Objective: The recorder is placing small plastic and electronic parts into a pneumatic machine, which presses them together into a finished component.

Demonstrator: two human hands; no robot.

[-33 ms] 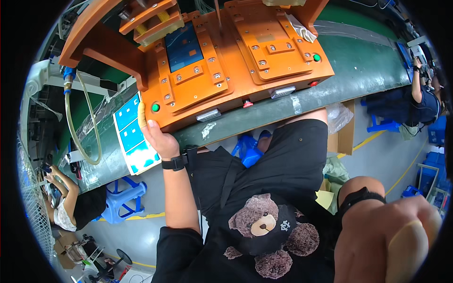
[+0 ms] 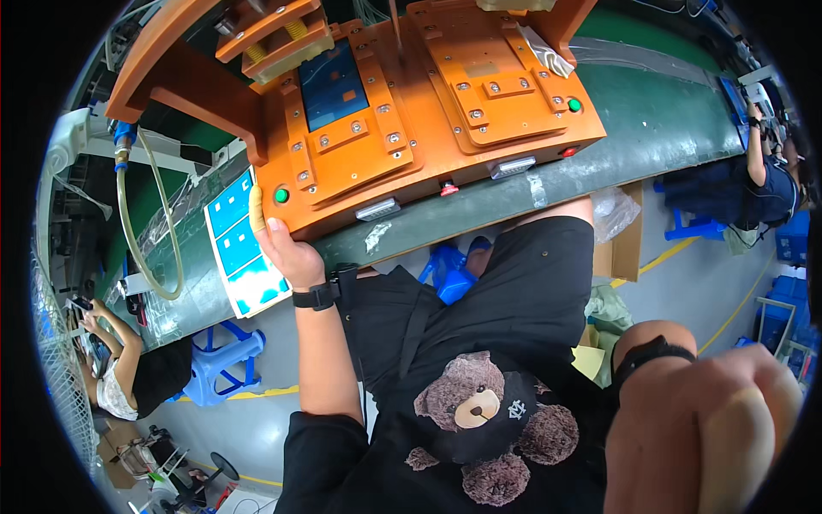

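Observation:
My left hand (image 2: 293, 257) rests against the left front corner of an orange two-station press fixture (image 2: 445, 158). Its fingers are stretched along the fixture's side, beside a green button (image 2: 282, 196), and one wears a yellowish finger cot (image 2: 256, 208). A dark rectangular panel (image 2: 334, 90) lies in the left station under a raised pressing head (image 2: 287, 47). My right hand (image 2: 702, 420) is raised close to the camera at lower right. Its fingers are curled, with pale cots on them; the tips and anything they grip are hidden.
A white sheet with blue panels (image 2: 240, 244) lies left of the fixture on the green bench (image 2: 638, 133). A crumpled white cloth (image 2: 548, 53) lies on the right station. A looped hose (image 2: 128, 231) hangs at left. Two other people (image 2: 137, 377) sit at the far sides.
My right hand has shifted slightly upward near the camera. My left hand and the fixture look unchanged.

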